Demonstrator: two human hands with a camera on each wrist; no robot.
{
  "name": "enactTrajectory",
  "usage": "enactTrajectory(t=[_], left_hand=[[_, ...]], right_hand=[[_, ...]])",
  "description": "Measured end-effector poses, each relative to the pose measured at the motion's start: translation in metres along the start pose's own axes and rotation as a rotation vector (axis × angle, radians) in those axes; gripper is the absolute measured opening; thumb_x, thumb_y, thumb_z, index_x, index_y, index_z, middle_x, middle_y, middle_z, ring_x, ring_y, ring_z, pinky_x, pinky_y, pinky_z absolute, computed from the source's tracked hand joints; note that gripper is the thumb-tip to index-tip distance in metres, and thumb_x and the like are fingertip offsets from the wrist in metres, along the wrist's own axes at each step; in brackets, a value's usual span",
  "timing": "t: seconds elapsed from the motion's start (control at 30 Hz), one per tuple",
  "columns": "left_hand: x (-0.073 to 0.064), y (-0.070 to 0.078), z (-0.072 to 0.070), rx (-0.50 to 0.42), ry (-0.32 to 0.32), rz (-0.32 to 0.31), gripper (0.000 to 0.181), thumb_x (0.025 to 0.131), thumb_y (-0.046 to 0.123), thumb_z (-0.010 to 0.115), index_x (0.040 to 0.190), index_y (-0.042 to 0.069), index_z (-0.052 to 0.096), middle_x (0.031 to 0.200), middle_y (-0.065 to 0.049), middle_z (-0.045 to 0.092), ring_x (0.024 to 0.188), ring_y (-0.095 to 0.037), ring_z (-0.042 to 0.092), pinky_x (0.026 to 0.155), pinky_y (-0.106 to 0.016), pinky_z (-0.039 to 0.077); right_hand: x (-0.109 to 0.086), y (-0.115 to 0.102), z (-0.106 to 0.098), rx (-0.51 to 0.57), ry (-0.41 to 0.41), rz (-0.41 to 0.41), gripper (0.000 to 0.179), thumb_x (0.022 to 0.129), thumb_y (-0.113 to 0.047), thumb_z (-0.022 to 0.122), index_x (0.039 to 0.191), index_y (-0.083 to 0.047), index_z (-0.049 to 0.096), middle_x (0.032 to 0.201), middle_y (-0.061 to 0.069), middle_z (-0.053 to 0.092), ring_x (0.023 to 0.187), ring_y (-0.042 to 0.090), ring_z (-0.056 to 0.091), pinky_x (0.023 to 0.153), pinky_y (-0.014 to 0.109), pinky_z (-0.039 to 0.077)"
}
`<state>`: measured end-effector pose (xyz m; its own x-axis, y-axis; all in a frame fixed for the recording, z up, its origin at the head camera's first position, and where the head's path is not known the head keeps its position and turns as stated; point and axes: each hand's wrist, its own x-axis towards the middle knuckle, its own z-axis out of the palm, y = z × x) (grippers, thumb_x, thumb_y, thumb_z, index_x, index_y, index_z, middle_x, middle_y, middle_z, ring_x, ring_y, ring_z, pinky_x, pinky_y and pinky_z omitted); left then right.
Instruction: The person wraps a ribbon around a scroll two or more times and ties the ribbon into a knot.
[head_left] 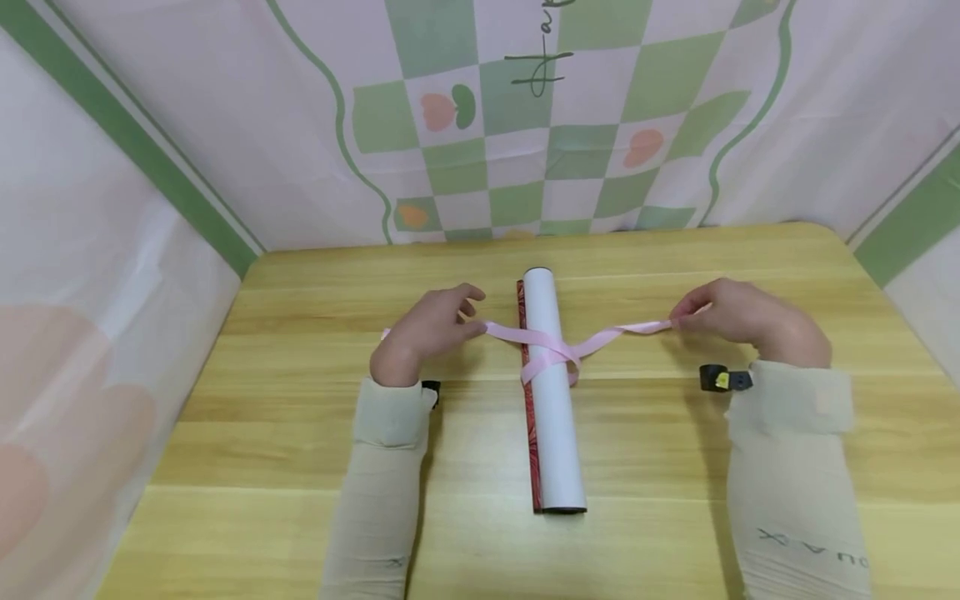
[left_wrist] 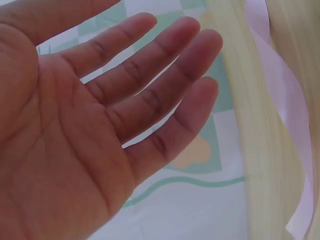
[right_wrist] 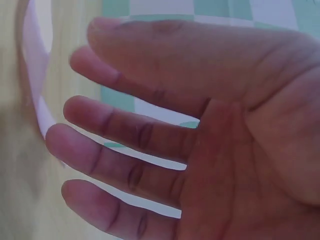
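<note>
A white rolled tube [head_left: 553, 417] with dark ends lies lengthwise on the table, a red patterned strip [head_left: 533, 442] along its left side. Around its middle goes a pink ribbon [head_left: 600, 340], crossed over itself on top, its two tails stretching left and right. My left hand [head_left: 435, 325] hovers over the left tail, fingers spread and relaxed; in the left wrist view the ribbon [left_wrist: 285, 95] lies apart from the fingertips. On the other side, my right hand [head_left: 731, 312] has its fingertips over the right tail's end. The right wrist view shows loose fingers [right_wrist: 95, 110] with the ribbon [right_wrist: 35, 70] beyond them.
The wooden table [head_left: 300, 433] carries the tube. Behind it hangs a checked green and white cloth [head_left: 517, 158], with more cloth at both sides. A black strap with a yellow mark [head_left: 722, 380] sits by the right cuff.
</note>
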<state>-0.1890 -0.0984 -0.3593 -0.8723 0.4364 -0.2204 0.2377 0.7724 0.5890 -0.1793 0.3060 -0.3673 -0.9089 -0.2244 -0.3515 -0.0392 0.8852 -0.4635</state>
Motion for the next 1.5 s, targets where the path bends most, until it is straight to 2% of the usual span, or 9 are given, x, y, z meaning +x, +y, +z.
enactTrajectory(t=[0.13,0.27,0.37,0.5,0.77,1.03,1.2,1.33,1.5], left_hand=[[0.001,0.005,0.004,0.006,-0.031,0.004,0.052,0.106,0.021,0.065,0.154,0.007,0.05,0.139,-0.015,0.067,0.123,-0.03,0.067,0.104,-0.042,0.055],[0.002,0.007,0.006,0.009,-0.045,0.007,0.053,0.106,0.022,0.065,0.155,0.008,0.049,0.139,-0.014,0.067,0.122,-0.029,0.067,0.103,-0.041,0.055],[0.002,0.008,0.007,0.016,-0.049,0.009,0.053,0.106,0.022,0.065,0.155,0.009,0.049,0.138,-0.013,0.067,0.12,-0.028,0.067,0.103,-0.04,0.055],[0.001,0.009,0.009,0.018,-0.054,0.001,0.053,0.106,0.022,0.065,0.155,0.01,0.049,0.139,-0.013,0.066,0.12,-0.027,0.066,0.104,-0.04,0.054],[0.002,0.01,0.012,0.02,-0.072,-0.022,0.054,0.106,0.024,0.066,0.155,0.011,0.049,0.14,-0.012,0.065,0.123,-0.027,0.064,0.106,-0.042,0.053],[0.001,0.011,0.011,0.018,-0.067,-0.02,0.053,0.106,0.024,0.065,0.155,0.012,0.049,0.14,-0.013,0.065,0.125,-0.027,0.064,0.108,-0.043,0.052],[0.001,0.013,0.011,0.034,-0.066,-0.003,0.053,0.106,0.024,0.065,0.155,0.01,0.05,0.14,-0.013,0.066,0.123,-0.027,0.064,0.107,-0.043,0.052],[0.002,0.017,0.012,0.043,-0.072,0.016,0.053,0.106,0.023,0.066,0.155,0.01,0.05,0.14,-0.012,0.066,0.123,-0.026,0.064,0.107,-0.041,0.052],[0.004,0.025,0.017,0.054,-0.087,0.089,0.05,0.105,0.02,0.065,0.152,0.007,0.052,0.137,-0.013,0.068,0.121,-0.027,0.066,0.104,-0.04,0.054]], right_hand=[[0.006,-0.005,0.007,-0.016,-0.026,-0.051,0.024,0.1,-0.02,0.069,0.113,-0.002,0.077,0.118,0.02,0.073,0.114,0.04,0.061,0.099,0.062,0.046],[0.015,-0.012,0.015,-0.044,-0.052,-0.09,0.029,0.099,-0.02,0.069,0.114,0.003,0.076,0.114,0.02,0.074,0.104,0.034,0.061,0.094,0.055,0.048],[0.018,-0.013,0.016,-0.054,-0.03,-0.067,0.035,0.1,-0.021,0.067,0.12,0.008,0.073,0.122,0.029,0.07,0.106,0.04,0.06,0.094,0.058,0.049],[0.018,-0.011,0.013,-0.031,0.039,-0.028,0.041,0.104,-0.021,0.061,0.129,0.011,0.066,0.136,0.041,0.059,0.119,0.051,0.056,0.102,0.068,0.045],[0.019,-0.008,0.01,0.0,0.074,-0.001,0.062,0.106,-0.023,0.056,0.148,0.02,0.041,0.151,0.046,0.04,0.139,0.065,0.039,0.114,0.074,0.034],[-0.003,0.028,-0.007,0.045,0.068,0.14,0.059,0.109,-0.03,0.046,0.152,0.01,0.041,0.155,0.045,0.031,0.139,0.065,0.032,0.11,0.078,0.032],[-0.004,0.035,-0.008,0.018,0.053,0.076,0.049,0.11,-0.026,0.048,0.146,0.007,0.052,0.15,0.042,0.045,0.134,0.061,0.042,0.107,0.076,0.036],[0.007,0.015,0.003,0.006,0.028,-0.027,0.038,0.108,-0.018,0.054,0.137,0.005,0.063,0.143,0.038,0.056,0.132,0.057,0.049,0.108,0.073,0.038],[0.024,-0.013,0.021,0.011,-0.002,-0.149,0.027,0.103,-0.012,0.062,0.122,0.003,0.072,0.14,0.035,0.06,0.131,0.055,0.053,0.11,0.072,0.039]])
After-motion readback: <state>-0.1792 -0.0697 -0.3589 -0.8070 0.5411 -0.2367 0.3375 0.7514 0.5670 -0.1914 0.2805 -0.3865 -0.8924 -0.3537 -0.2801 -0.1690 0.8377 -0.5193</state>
